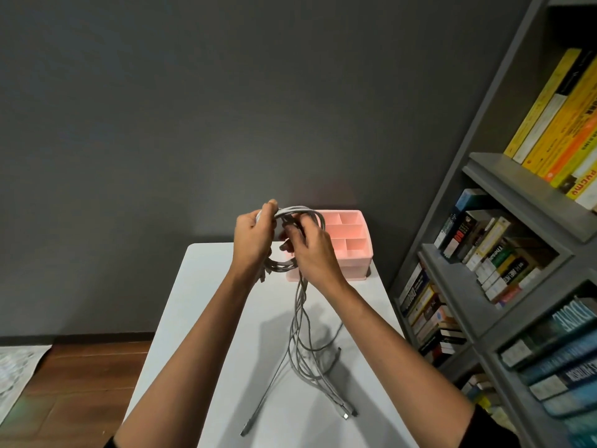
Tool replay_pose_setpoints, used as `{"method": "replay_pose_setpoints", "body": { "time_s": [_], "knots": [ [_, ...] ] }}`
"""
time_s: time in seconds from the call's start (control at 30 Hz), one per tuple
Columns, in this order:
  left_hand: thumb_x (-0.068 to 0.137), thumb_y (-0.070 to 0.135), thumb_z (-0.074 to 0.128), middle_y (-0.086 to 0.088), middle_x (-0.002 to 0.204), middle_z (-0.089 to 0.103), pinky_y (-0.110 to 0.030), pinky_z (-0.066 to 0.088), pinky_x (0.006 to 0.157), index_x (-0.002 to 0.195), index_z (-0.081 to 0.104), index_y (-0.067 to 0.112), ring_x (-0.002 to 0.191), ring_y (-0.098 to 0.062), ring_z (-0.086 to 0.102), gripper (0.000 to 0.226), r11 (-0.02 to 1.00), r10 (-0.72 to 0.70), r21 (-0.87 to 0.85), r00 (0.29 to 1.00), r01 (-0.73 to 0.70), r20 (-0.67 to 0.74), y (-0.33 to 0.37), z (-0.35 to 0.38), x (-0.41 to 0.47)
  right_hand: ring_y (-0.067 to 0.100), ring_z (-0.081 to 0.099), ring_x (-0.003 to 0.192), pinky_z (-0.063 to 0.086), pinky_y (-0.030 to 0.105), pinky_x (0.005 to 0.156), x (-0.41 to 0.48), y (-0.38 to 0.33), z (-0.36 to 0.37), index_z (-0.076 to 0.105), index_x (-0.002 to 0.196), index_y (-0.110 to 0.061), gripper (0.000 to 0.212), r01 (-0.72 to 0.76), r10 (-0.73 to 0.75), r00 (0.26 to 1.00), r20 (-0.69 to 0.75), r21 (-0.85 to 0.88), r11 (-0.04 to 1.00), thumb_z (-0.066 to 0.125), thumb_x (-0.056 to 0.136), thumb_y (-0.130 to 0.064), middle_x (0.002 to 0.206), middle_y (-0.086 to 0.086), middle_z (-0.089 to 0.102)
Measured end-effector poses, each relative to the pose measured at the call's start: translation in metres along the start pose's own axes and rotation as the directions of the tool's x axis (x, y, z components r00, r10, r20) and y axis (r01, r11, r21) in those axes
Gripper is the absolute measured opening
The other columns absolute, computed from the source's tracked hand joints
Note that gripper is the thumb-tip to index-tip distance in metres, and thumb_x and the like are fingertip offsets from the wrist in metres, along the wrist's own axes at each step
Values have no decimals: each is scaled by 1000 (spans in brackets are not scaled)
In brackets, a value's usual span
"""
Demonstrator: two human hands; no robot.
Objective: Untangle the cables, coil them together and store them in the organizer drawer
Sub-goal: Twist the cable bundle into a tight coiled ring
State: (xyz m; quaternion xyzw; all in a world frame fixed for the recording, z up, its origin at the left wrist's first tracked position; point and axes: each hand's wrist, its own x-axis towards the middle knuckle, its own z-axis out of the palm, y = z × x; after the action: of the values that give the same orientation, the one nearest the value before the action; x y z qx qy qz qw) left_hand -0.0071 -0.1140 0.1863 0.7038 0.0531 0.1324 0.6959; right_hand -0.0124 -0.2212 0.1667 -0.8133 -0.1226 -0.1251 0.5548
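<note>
Several grey cables (302, 324) are bundled into a loop held up above the white table (200, 318). My left hand (253, 236) grips the loop on its left side, fingers curled round the strands. My right hand (311, 250) holds the loop's right side, its fingers hooked through the coil. Loose tails hang down from the loop and trail over the table, their plugs lying near the front edge. Behind my hands stands the pink organizer (350, 240) with open compartments on top; its drawer front is mostly hidden by my hands.
A grey bookshelf (504, 240) packed with books stands close on the table's right. A dark grey wall is behind. Wooden floor (84, 379) and a pale rug (16, 370) lie to the left.
</note>
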Motion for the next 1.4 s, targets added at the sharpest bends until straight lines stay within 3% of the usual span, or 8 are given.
{"method": "replay_pose_setpoints", "body": {
  "time_s": [0.13,0.3,0.47,0.57,0.77,1.1,1.27,1.4],
  "knots": [
    [93,33,48,3,43,36,-26,30,47,55,37,7,43,-13,32,47,996,40,74,999,-39,-15,-6,-2,0,11,55,49,47,26,53,0,-4,0,57,98,-9,14,-160,134,980,149,177,971,46,101,-17,66,3,62],
    [95,33,53,6,49,24,-30,20,49,53,28,13,50,-11,22,52,938,219,265,974,-225,52,-16,-11,2,2,38,34,31,12,37,8,-16,-27,51,78,-11,29,-623,372,722,584,314,716,40,102,-22,45,-7,47],
    [93,39,51,1,44,32,-30,26,50,47,34,19,50,-23,32,53,847,231,497,972,-185,-31,-18,-11,7,11,55,51,44,24,55,-9,-19,-14,58,91,-7,26,-265,364,840,403,-280,923,48,99,-30,67,7,62],
    [94,41,49,-6,49,43,-31,33,55,50,42,19,58,-34,45,49,780,189,620,977,-87,-100,-20,-9,3,34,62,93,46,36,75,-17,-14,-7,52,116,-5,33,-79,217,960,178,-569,819,58,93,-28,104,15,66],
    [93,40,45,-10,57,50,-31,35,57,58,49,11,63,-36,49,46,798,54,601,990,35,-130,-32,-12,3,38,62,90,50,41,69,-21,-4,1,49,114,-13,25,166,-105,986,130,-695,700,57,94,-24,105,7,64],
    [99,42,40,-3,78,56,-27,37,50,103,49,9,68,-21,48,35,884,-170,465,960,48,225,-47,-28,-2,29,61,95,44,37,74,-12,10,-18,57,106,-12,30,222,-59,968,246,-715,663,45,98,-39,107,5,64],
    [82,36,72,0,103,63,-21,45,82,110,63,30,96,-9,60,30,847,41,454,884,-278,465,-50,-41,0,15,60,68,45,33,65,-3,13,-35,62,81,-24,23,-4,173,939,296,-495,869,50,97,-35,73,-5,67],
    [72,23,82,-3,91,65,-14,41,71,101,72,26,84,-15,61,31,824,94,453,871,-339,482,-47,-38,-1,11,54,55,46,33,66,-1,10,-48,63,78,-14,25,-136,235,880,413,-255,957,53,98,-25,61,-6,61]
  ]
}}
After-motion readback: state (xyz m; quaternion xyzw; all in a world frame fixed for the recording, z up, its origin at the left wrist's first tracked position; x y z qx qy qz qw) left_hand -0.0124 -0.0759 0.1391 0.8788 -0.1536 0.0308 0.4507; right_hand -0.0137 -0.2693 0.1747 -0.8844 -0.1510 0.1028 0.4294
